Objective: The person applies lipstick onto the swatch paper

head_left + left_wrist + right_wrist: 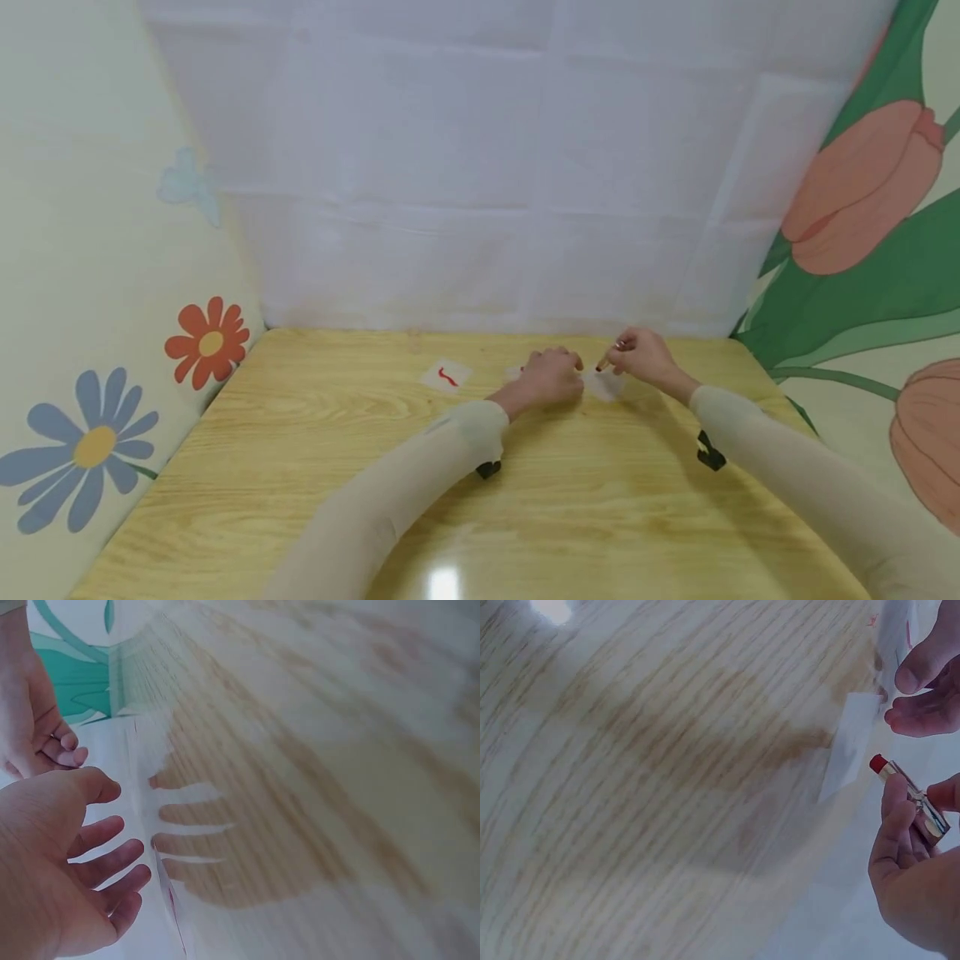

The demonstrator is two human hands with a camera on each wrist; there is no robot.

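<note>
My right hand [643, 357] grips an uncapped lipstick [909, 796] with a gold and metallic case. Its red tip points down toward a white paper square [604, 384] on the table; in the right wrist view a small space shows between tip and paper [847, 750]. Just left of that square, my left hand [549, 378] hovers low over the table, fingers loosely bent and apart, holding nothing in the left wrist view. Beneath it lies another paper piece [514, 375], mostly hidden. Farther left is a paper square [444, 377] bearing a wavy red stroke.
The wooden table [337, 467] runs back to a hanging white cloth [420, 167]. Flower-painted panels stand at the left [82, 250] and right [840, 325]. A bright reflection shines on the near tabletop.
</note>
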